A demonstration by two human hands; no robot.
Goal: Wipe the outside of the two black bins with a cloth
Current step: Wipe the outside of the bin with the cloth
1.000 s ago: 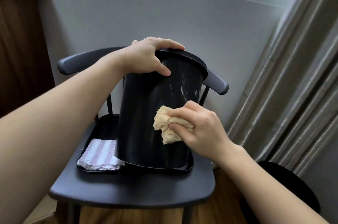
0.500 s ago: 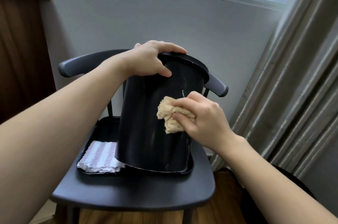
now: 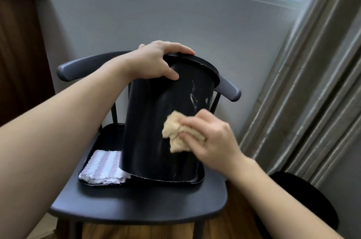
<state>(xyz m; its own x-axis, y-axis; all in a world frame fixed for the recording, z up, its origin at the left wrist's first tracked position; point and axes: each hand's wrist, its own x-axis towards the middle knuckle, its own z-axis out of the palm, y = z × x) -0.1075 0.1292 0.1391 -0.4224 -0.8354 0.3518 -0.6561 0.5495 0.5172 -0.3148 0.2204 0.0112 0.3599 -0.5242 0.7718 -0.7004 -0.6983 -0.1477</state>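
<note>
Nearest, at right: right hand (image 3: 211,141), fingers curled round a crumpled tan cloth (image 3: 178,135), pressing it flat against the near-right wall of the tall black plastic bin (image 3: 154,121). The cloth looks soft and bunches readily; judged best held as a wad so it does not slip out under pressure.

The bin stands tilted on its base edge in a shallow black tray (image 3: 199,177) on the dark chair seat (image 3: 136,201), leaning away to the right. Its wall looks smooth, stiff and light; pale smears show above the cloth. A slick surface like this probably offers poor purchase mid-wall, so the rim is the sensible hold.

A folded striped white cloth (image 3: 103,168) lies in the tray, left of the bin.

Farther: left hand (image 3: 156,63) grips the bin's top rim, fingers over the top, thumb on the near wall.

Low at right, a second black bin (image 3: 304,205) sits on the floor, well apart.
</note>
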